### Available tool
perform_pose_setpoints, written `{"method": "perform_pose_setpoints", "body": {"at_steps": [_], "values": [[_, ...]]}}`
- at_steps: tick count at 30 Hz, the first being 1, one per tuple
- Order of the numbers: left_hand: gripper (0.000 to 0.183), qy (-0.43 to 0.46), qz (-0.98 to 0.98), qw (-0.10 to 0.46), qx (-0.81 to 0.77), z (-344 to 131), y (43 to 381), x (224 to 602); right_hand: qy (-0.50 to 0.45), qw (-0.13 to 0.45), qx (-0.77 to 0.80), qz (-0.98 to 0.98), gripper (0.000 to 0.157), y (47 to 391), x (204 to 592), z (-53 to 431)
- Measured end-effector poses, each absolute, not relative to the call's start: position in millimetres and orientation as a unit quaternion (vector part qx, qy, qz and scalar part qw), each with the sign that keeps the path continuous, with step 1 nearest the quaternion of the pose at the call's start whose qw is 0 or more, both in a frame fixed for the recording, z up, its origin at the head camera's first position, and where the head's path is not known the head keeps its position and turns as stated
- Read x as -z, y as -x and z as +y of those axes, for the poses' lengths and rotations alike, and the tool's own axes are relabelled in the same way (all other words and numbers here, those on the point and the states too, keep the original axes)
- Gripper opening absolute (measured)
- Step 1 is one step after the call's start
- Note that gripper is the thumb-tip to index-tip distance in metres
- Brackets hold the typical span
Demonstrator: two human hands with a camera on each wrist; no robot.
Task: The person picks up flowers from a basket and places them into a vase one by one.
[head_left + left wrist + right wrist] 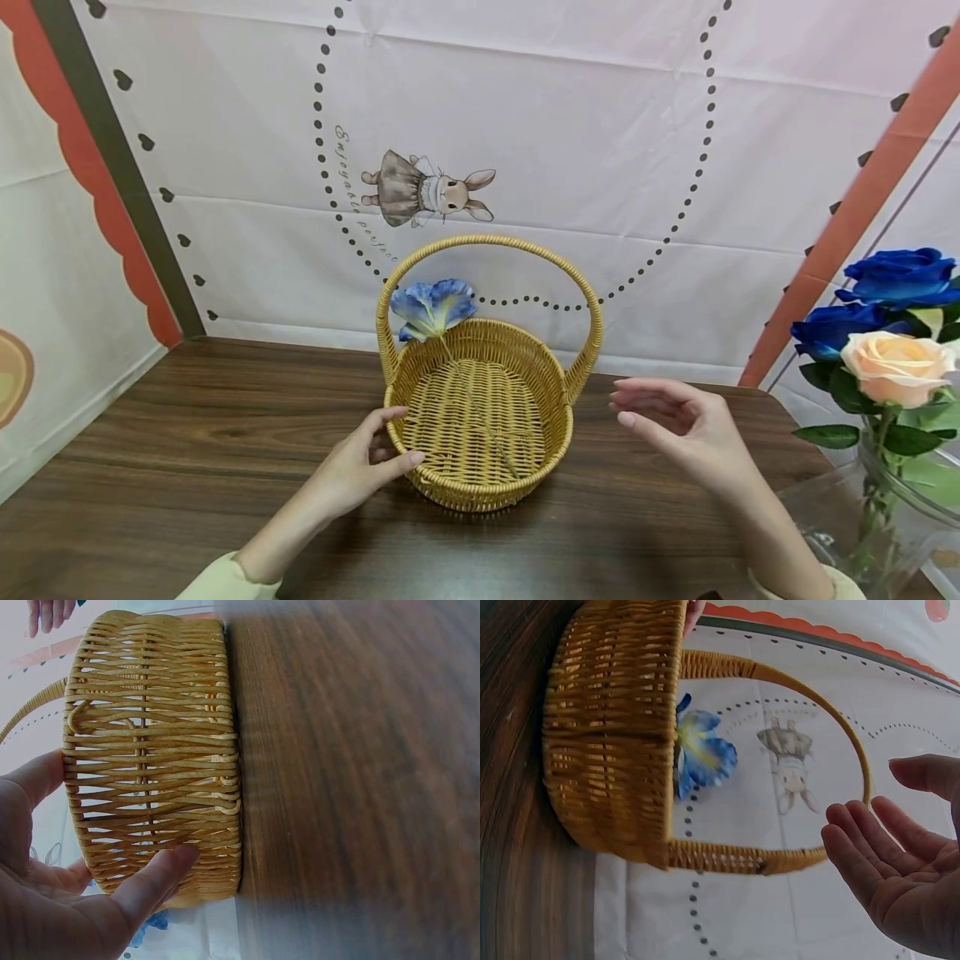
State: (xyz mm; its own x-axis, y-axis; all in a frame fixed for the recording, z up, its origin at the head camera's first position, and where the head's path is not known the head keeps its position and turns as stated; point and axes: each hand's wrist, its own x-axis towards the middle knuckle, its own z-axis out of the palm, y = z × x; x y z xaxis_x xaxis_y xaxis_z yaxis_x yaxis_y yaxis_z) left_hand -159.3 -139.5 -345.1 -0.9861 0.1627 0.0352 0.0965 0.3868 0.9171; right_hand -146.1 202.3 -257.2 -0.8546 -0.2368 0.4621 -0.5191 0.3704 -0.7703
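A yellow wicker basket (480, 498) with one tall arched handle stands upright on the table. My left hand (348, 475) holds its near left side, thumb and fingers at the rim and along the woven wall (150, 772). Inside lies a single artificial blue flower (433, 308); its bloom leans at the far left rim, and the thin stem slants across the basket floor. To the right of the basket, my right hand (697, 433) hovers apart from it with loosely bent fingers and nothing in them. The right wrist view shows that palm (915, 900) beside the handle.
At the right edge stands a clear glass vase (892, 500) holding blue roses (900, 279) and a peach rose (898, 367). The dark wooden table (187, 433) ends at the back against a white cloth (600, 167) printed with a rabbit and dotted lines.
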Motion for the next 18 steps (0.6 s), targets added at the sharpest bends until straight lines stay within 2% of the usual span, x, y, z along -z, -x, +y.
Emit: {"method": "perform_pose_setpoints", "body": {"at_steps": [18], "values": [[0.064,-0.079,0.836,0.035,-0.542,-141,159,345,-0.262,0.026,-0.526,-0.809,0.029,180,276,165]]}}
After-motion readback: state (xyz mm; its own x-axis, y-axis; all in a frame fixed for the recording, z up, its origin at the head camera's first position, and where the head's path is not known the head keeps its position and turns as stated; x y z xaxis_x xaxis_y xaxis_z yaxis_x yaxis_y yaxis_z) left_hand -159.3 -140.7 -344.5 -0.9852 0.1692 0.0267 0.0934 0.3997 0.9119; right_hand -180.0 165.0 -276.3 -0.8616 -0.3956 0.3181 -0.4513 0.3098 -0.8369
